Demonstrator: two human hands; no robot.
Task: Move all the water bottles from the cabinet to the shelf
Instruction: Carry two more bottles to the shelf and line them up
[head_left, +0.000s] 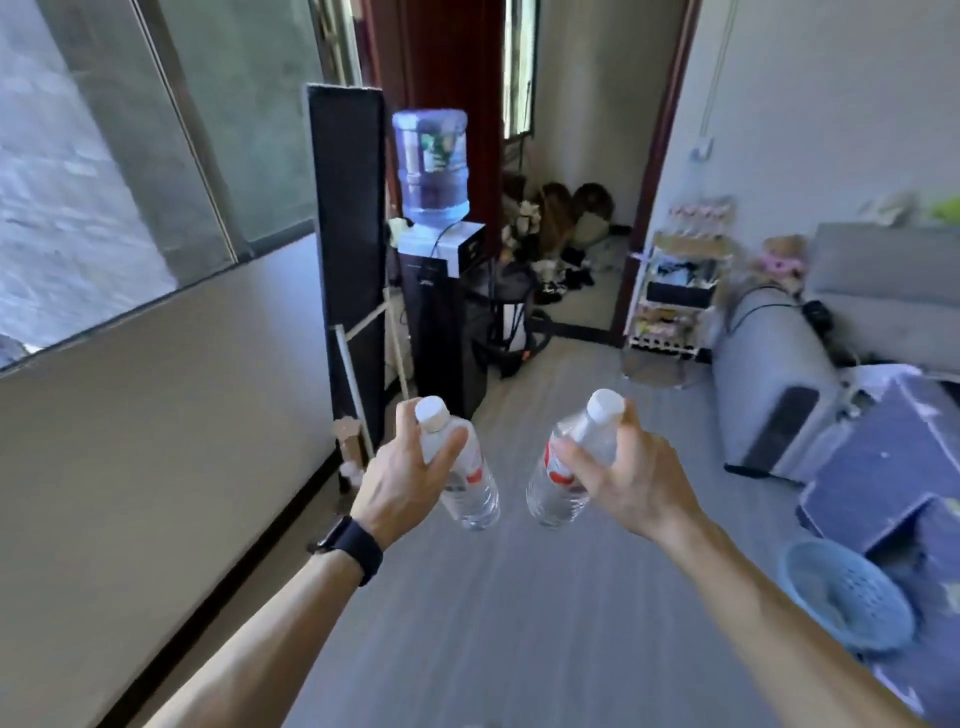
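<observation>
Left hand (400, 483) clasps the left bottle (475, 496), right hand (626, 480) the right bottle (550, 501); red-and-white labels (557, 470) too blurred to read.

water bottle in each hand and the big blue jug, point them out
left-hand water bottle (475, 496): head view, clear lower body.
right-hand water bottle (550, 496): head view, clear lower body.
blue jug (430, 166): head view, middle of its side.

Single head-worn wide-angle view, facing forward and down, close over both forearms, room floor (519, 597) beyond
</observation>
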